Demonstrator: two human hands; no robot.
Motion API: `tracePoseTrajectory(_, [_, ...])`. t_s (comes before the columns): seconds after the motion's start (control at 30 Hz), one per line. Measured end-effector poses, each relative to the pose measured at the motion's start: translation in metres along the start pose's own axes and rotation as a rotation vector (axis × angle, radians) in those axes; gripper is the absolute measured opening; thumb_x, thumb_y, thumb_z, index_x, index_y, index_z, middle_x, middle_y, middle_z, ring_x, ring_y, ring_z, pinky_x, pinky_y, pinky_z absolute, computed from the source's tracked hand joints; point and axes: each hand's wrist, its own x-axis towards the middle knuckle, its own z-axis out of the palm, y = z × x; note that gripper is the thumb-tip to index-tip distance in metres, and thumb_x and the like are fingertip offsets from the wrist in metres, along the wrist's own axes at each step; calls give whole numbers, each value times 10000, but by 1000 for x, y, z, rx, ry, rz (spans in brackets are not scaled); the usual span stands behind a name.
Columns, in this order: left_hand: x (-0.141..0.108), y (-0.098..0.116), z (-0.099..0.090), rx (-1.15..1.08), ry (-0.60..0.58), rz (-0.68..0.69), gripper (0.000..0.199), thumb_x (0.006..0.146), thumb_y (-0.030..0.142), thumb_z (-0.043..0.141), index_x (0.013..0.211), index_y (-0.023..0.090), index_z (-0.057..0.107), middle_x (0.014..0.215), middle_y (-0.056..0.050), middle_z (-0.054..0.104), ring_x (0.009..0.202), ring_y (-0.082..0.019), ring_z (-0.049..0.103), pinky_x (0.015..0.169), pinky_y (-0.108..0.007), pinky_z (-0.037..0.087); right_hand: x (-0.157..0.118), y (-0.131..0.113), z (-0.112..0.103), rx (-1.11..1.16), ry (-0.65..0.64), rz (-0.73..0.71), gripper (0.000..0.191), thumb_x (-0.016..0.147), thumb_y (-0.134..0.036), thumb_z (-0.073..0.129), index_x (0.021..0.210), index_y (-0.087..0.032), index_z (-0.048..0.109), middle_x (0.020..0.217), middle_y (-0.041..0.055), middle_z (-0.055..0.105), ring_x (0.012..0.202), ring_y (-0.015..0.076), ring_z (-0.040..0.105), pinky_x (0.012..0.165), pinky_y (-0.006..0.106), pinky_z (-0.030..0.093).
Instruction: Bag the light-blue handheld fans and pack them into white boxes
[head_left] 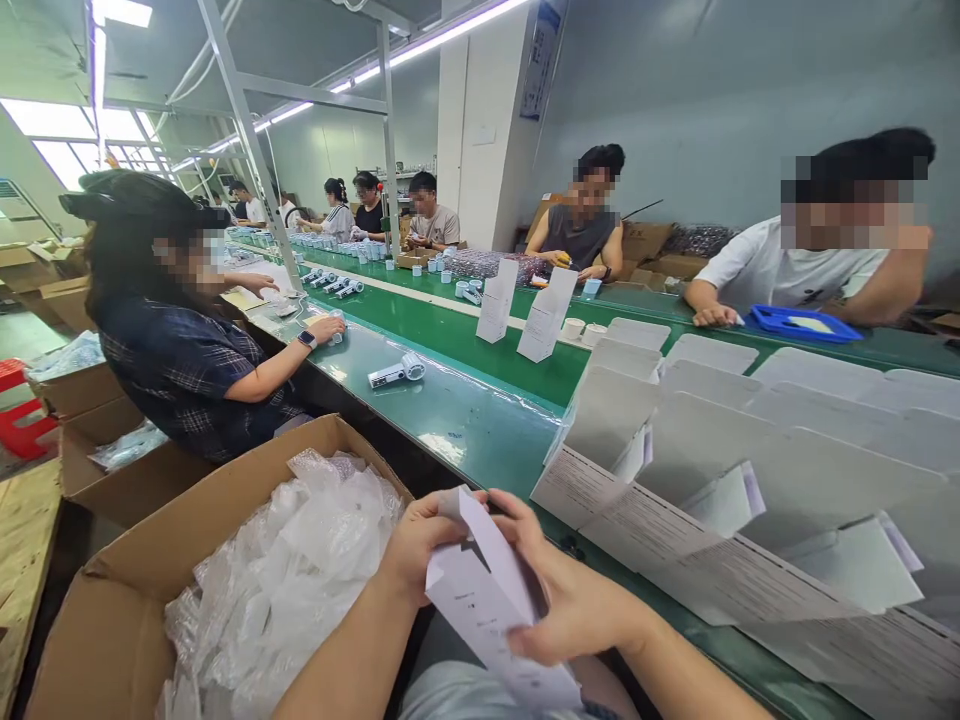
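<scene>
A small white printed carton is tilted above my lap, its flaps partly raised at the upper end. My left hand is closed on its upper left edge, with the fingertips partly hidden behind the card. Around its right side wraps my right hand, the thumb lying on the printed face. To the right stand rows of open white cartons on the bench. Left of my hands is a large cardboard box full of clear bubble-wrap bags.
A white handheld device lies on the bench ahead. Two upright white cartons stand on the green conveyor. A co-worker sits at the left; others sit across the line, one near a blue tray.
</scene>
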Motion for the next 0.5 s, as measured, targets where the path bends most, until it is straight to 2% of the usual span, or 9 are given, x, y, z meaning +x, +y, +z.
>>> tracePoseTrajectory(0.07, [-2,-2,3,-54,104,115,411,564,179,809,966,136,736,919,-75,743,747,-176,657,696,-267,494,-7,-12,10,-234,177,-102,1038,769,-321,744,1525,-304,33,1532,182,278,1355,326,431,1075,532,418])
tracePoseTrajectory(0.13, [-5,-9,5,-42,137,203,352,658,257,791,989,186,692,899,-33,723,738,-155,637,681,-258,491,-10,-24,19,-502,301,-200,928,790,-303,750,1521,-290,177,1554,193,231,1376,368,386,1059,547,438])
tracePoseTrajectory(0.2, [-7,-16,5,105,176,301,225,779,353,722,932,208,644,805,9,670,681,-128,589,626,-232,465,-8,-32,26,-673,385,-236,838,778,-219,730,1489,-228,286,1489,215,317,1307,378,442,1008,542,488])
tracePoseTrajectory(0.3, [-10,-18,-1,530,255,471,254,899,431,591,789,202,590,671,33,572,599,-106,512,543,-203,395,-4,-35,29,-727,454,-190,607,737,-89,612,1319,-182,468,1287,192,468,1083,318,566,859,475,573])
tracePoseTrajectory(0.37, [-11,-11,-9,792,231,535,299,928,441,538,768,200,610,644,22,570,586,-114,521,545,-211,394,-7,-34,24,-731,457,-179,490,710,-90,584,1188,-185,533,1239,175,476,1028,305,580,803,447,587])
tracePoseTrajectory(0.43, [-8,-1,-18,939,228,551,328,939,456,497,807,203,657,649,4,605,581,-131,558,566,-228,427,-17,-35,15,-748,503,-160,430,743,-117,574,1165,-192,537,1244,171,468,1047,305,582,810,439,587])
tracePoseTrajectory(0.5, [1,6,-26,1009,222,501,345,933,471,491,857,209,701,696,-21,659,629,-164,616,635,-264,487,-30,-40,4,-747,567,-108,392,803,-178,589,1188,-211,531,1246,159,468,1068,296,588,831,426,584])
